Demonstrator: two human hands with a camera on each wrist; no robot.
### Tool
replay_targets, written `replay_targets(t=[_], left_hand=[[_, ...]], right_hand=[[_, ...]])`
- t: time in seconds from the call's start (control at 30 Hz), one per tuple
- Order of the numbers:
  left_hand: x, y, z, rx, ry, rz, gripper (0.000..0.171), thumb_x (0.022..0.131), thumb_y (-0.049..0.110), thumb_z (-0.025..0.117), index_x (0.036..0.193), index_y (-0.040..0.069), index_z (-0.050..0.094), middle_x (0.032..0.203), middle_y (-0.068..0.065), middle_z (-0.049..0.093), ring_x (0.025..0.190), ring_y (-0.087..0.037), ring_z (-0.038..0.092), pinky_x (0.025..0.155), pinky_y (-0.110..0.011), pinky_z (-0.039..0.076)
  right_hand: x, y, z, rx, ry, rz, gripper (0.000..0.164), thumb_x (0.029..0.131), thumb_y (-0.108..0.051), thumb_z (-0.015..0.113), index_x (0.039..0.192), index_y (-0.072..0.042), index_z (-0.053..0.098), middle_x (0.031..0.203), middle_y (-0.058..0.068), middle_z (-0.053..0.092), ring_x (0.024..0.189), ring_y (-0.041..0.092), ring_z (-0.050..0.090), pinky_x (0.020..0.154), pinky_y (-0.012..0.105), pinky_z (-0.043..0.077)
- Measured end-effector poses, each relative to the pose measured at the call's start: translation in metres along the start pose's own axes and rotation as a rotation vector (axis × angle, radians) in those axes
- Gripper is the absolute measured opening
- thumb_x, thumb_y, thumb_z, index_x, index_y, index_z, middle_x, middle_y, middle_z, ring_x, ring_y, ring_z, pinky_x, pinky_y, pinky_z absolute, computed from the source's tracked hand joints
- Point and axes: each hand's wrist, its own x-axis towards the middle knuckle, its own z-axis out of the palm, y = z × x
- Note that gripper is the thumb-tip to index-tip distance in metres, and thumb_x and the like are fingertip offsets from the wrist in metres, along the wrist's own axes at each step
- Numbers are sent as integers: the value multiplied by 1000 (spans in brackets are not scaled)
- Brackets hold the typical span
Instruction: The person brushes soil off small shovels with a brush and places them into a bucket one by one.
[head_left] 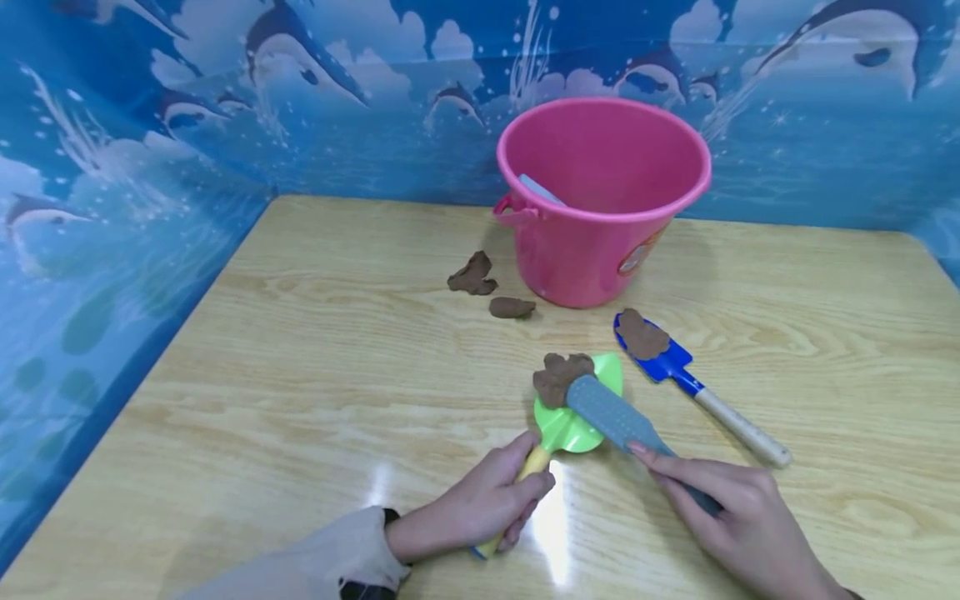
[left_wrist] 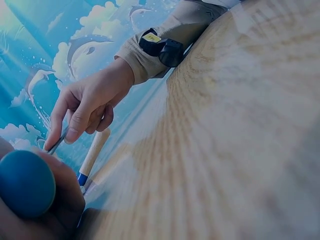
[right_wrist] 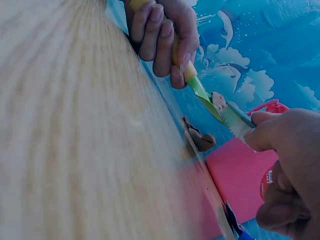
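In the head view my left hand (head_left: 483,504) grips the yellow handle of a green toy shovel (head_left: 572,433). My right hand (head_left: 738,508) pinches a grey-blue flat-bladed tool (head_left: 615,415), whose blade lies across the shovel's scoop. A brown lump of clay (head_left: 557,379) sits at the tip of that blade, over the scoop's left side. In the right wrist view the blade (right_wrist: 235,119) shows a toothed edge. The left wrist view has the shovel's blue handle end (left_wrist: 26,182) close up, with the right hand (left_wrist: 90,100) beyond it.
A pink bucket (head_left: 577,262) stands at the back with a light blue piece (head_left: 540,189) inside. Two brown clay pieces, one ragged (head_left: 472,275) and one oblong (head_left: 512,307), lie left of it. A blue shovel (head_left: 667,362) bearing clay (head_left: 642,335) rests at the right.
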Motion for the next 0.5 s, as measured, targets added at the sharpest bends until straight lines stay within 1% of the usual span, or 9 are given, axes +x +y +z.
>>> replay_targets(t=[0.1,0.3,0.37,0.5], left_hand=[[0,0,0,-7,5,4,9,97,14,48,94,8,42,55,0,44,34,-11,40,31,-22,39],[1,0,-1,-66,20,-13,10,97,14,49,93,7,43,55,1,44,34,-12,40,31,-23,38],[1,0,-1,-60,10,-19,10,97,15,48,93,8,42,55,1,43,34,-11,39,30,-23,37],[0,1,-2,-1,-20,-1,9,97,14,47,94,8,42,53,1,44,33,-9,40,30,-22,38]], right_hand=[[-1,0,-1,-31,-9,18,33,99,-26,53,97,0,74,104,2,73,104,-4,62,87,7,47],[-2,1,-8,-101,-22,74,35,99,-31,52,99,-4,75,103,1,73,103,-5,61,85,5,46],[-3,1,-8,-101,-22,77,35,99,-31,52,99,-4,75,103,1,73,102,-5,62,85,5,47],[-3,2,-7,-83,-16,55,34,99,-28,53,99,-2,74,104,3,73,103,-3,62,85,6,47]])
